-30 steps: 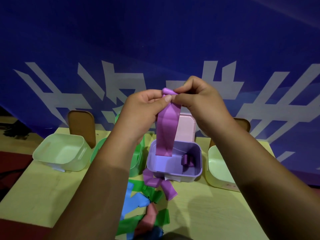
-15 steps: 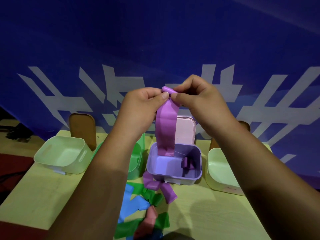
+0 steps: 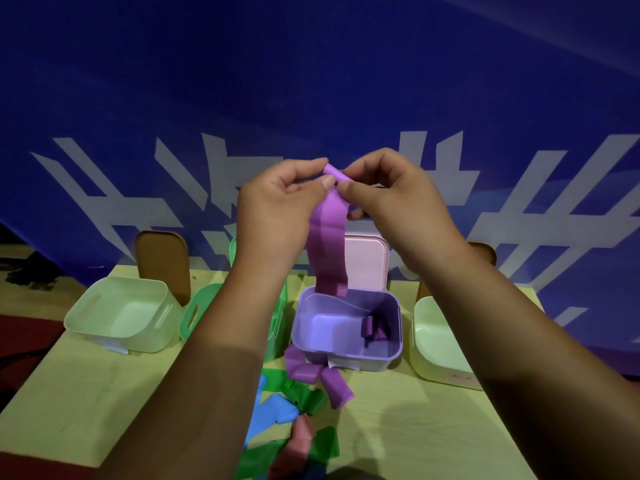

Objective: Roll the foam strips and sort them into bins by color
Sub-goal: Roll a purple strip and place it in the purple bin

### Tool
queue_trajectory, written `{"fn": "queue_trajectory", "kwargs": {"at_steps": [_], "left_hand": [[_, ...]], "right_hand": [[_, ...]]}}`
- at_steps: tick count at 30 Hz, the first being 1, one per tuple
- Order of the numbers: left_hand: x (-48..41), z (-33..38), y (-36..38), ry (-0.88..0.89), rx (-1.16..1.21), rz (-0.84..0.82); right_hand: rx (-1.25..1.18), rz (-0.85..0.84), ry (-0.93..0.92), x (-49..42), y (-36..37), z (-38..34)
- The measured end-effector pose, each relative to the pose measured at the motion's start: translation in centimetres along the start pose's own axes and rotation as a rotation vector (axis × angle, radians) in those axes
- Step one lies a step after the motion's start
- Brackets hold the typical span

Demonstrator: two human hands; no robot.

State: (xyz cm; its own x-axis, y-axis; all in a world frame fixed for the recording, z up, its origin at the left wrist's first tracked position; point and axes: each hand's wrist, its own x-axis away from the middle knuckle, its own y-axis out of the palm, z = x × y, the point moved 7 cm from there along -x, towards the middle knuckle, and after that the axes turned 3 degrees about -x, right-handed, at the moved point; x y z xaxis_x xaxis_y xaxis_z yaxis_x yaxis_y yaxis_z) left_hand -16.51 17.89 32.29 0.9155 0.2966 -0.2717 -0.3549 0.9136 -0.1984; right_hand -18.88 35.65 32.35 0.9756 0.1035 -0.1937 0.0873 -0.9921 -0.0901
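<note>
I am seeing the purple strip [image 3: 329,237] hanging with its top end curled into a small roll, pinched at 12 o'clock between the fingertips of the left hand [image 3: 277,206] and right hand [image 3: 391,199], both closing on it. Its loose tail is dangling over the purple bin [image 3: 313,341], which is holding rolled purple pieces [image 3: 372,329]. Toward 6 o'clock loose strips [image 3: 304,403] are lying on the table [image 3: 398,427]; both forearms are hiding part of the green bin [image 3: 194,313].
</note>
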Motion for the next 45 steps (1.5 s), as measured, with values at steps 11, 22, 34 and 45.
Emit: {"fn": "queue_trajectory", "kwargs": {"at_steps": [11, 22, 34, 45], "left_hand": [[-0.4, -1.7, -0.3, -0.039, -0.055, -0.119], [0.2, -1.4, -0.9, -0.035, -0.176, -0.170], [-0.1, -1.5, -1.1, -0.103, -0.061, -0.228], [-0.4, -1.5, -0.3, -0.149, 0.112, -0.261]], "right_hand": [[-0.026, -0.020, 0.049, 0.2, 0.5, 1.2], [-0.066, -0.060, 0.072, 0.2, 1.1, 1.6], [-0.109, -0.092, 0.077, -0.3, 1.4, 1.6], [-0.084, -0.090, 0.100, -0.2, 1.2, 2.0]]}}
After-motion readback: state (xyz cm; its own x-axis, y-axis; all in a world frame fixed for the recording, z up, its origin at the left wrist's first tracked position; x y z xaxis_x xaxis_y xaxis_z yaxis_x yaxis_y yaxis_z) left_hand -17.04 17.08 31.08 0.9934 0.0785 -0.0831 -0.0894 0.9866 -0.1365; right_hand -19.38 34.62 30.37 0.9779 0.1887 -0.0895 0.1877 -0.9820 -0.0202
